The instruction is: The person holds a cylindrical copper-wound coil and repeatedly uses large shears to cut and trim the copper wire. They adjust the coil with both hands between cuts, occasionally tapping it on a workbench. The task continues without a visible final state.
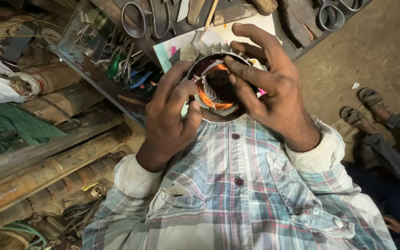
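Over a cluttered workbench, two hands work at a round motor core with copper windings.

Far left lie old pipes [47, 171] and a green cloth [10, 127]; the tool tray [77, 55] holds scissors [144, 18]. Next, the left hand [170, 115] grips the motor core [216, 88] at its left rim, thumb inside. The right hand [267, 88] grasps the right rim, fingers pressing the copper wire [207, 97]. At far right, another person's sandalled feet [364, 109] rest on the floor.
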Available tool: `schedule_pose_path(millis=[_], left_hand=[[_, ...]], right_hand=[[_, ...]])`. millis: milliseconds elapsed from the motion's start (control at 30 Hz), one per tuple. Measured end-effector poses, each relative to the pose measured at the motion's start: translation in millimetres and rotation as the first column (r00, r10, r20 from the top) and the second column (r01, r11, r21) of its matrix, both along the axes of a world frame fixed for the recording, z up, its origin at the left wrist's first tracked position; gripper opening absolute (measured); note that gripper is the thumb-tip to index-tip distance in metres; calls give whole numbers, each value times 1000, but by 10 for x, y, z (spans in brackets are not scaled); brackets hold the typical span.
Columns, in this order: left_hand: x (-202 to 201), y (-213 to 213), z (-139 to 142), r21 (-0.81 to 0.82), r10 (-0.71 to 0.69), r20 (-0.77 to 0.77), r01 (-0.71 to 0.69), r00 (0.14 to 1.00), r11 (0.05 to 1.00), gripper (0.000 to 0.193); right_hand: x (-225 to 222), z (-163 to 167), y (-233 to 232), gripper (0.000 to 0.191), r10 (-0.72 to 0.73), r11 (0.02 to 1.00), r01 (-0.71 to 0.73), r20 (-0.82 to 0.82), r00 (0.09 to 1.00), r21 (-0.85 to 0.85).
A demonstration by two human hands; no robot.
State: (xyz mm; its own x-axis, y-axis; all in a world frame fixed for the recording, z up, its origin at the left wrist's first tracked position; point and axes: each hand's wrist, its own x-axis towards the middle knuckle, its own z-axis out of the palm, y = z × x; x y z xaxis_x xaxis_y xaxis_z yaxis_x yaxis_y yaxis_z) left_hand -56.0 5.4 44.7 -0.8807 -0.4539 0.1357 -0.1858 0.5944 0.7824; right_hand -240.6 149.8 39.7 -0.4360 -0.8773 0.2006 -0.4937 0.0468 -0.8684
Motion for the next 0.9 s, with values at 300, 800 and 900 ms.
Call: schedule_pose_path(millis=[300, 800, 900], left_hand=[[10, -86, 24, -4, -80, 5, 80, 997, 997, 28], [-123, 70, 6, -51, 67, -35, -69, 997, 996, 29], [-141, 86, 27, -10, 80, -57, -80, 995, 997, 27]], right_hand=[[-24, -10, -31, 24, 14, 999, -14, -7, 1000, -52], [-32, 6, -1, 25, 7, 1000, -7, -27, 1000, -13], [-34, -7, 3, 25, 16, 1000, -16, -17, 1000, -14]])
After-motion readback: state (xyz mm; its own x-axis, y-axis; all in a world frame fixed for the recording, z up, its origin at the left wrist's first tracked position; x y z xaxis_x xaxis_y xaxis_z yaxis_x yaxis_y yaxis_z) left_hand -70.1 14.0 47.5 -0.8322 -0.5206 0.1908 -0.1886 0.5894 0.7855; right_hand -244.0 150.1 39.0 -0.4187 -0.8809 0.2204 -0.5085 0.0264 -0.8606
